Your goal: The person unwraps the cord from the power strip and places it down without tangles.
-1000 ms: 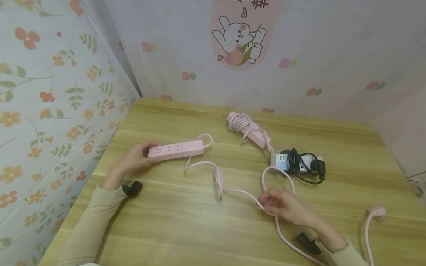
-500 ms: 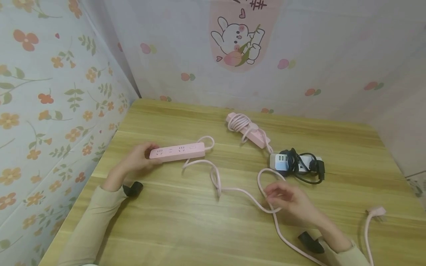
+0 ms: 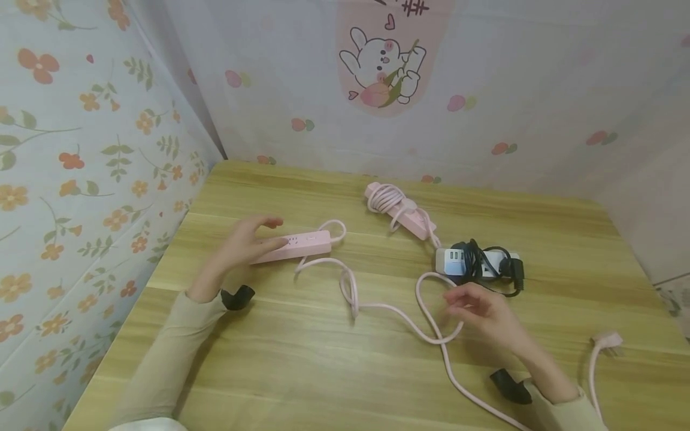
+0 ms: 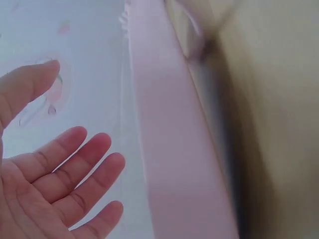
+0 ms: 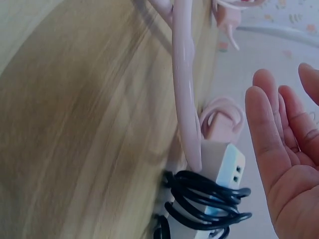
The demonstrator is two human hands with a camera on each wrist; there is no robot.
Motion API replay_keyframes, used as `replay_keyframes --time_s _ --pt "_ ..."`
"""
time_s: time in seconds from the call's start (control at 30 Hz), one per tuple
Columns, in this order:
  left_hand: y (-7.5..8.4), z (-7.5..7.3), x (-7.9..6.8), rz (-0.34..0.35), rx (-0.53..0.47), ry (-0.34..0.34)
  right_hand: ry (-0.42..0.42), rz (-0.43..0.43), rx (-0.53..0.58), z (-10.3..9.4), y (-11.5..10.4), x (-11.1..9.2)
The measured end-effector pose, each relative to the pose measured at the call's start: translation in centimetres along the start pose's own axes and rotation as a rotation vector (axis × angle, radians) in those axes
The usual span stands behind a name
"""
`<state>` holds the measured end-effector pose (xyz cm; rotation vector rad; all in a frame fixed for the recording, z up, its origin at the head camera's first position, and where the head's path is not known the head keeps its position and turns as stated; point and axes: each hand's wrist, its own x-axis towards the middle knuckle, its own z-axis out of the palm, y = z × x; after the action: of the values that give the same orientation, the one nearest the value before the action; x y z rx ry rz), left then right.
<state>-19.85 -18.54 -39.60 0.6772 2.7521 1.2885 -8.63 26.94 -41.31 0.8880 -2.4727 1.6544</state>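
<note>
A pink power strip (image 3: 309,244) lies on the table at the left, its switch end pointing right. My left hand (image 3: 239,244) is over its left end with the fingers spread, overlapping the sockets in the head view. In the left wrist view the fingers (image 4: 75,181) are apart from the strip's long plain side (image 4: 174,139). The strip's pink cord (image 3: 396,311) runs right in loose bends. My right hand (image 3: 487,314) hovers beside a cord loop, fingers loosely bent and holding nothing. In the right wrist view the cord (image 5: 183,89) passes left of that hand.
Behind the right hand lies a white power strip (image 3: 447,261) wrapped in a black cord (image 3: 475,263). A second pink power strip (image 3: 412,221) with its cord wound round it is further back. The pink plug (image 3: 609,340) lies at the right. Printed curtains (image 3: 302,72) border the table.
My left hand has let go of the power strip's left end and moved right over it. The right hand has released the cord and shifted right and slightly back.
</note>
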Motion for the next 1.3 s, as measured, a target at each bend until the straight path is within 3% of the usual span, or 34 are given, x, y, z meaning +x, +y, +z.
replay_keyframes --time_s 0.33,0.47,0.67,0.87,0.97,1.1,1.3 --pt "3.6 2.9 2.9 0.126 -0.075 0.040 0.148 0.014 -0.012 -1.2 -0.3 -0.3" --pt "5.3 4.3 4.3 0.177 -0.102 0.016 0.245 0.017 -0.035 -1.6 -0.5 -0.4" --pt "8.2 6.5 6.3 0.254 -0.126 -0.048 0.322 0.038 -0.161 -2.3 -0.7 -0.6" --pt "10.7 8.4 7.3 0.308 -0.129 -0.079 0.421 -0.015 -0.265 -3.1 -0.3 -0.7" --pt "11.7 9.4 7.5 0.328 -0.114 -0.097 0.490 -0.019 -0.288 -3.5 -0.2 -0.7" --pt "13.5 10.6 7.8 0.305 -0.037 -0.149 0.555 0.068 -0.339 -3.9 -0.6 -0.7" --pt "15.5 13.3 8.8 0.271 0.104 -0.256 0.568 0.169 -0.398 -4.1 -0.8 -0.4"
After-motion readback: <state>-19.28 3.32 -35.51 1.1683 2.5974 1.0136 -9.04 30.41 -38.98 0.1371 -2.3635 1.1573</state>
